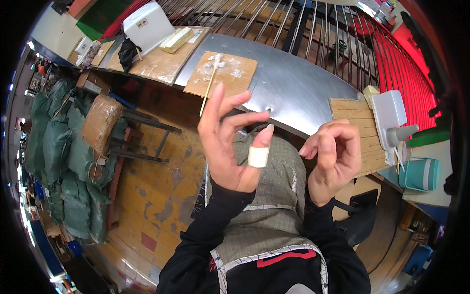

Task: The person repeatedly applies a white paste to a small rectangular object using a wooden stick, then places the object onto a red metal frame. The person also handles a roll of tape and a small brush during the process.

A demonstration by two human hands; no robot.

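My left hand (227,147) is raised above my lap with its fingers spread; nothing shows between them. Round its thumb is a pale yellowish wrap (258,157). To the right, my right hand (335,157) is held up with its fingers curled in and the fingertips close together; whatever they may pinch is too small or hidden. Beyond the left hand, a cardboard piece (240,73) smeared with white paste lies on the metal tabletop (298,73). A thin wooden stick (210,88) with a white clump at its end rests on it, jutting past the edge.
Metal rods (274,24) form a rack behind the table. At right stand a white plastic holder (389,115) with a grey cone and a teal bucket (420,174). Green sacks (73,166) and a taped parcel (102,122) are piled left, beside a dark stool frame (147,127).
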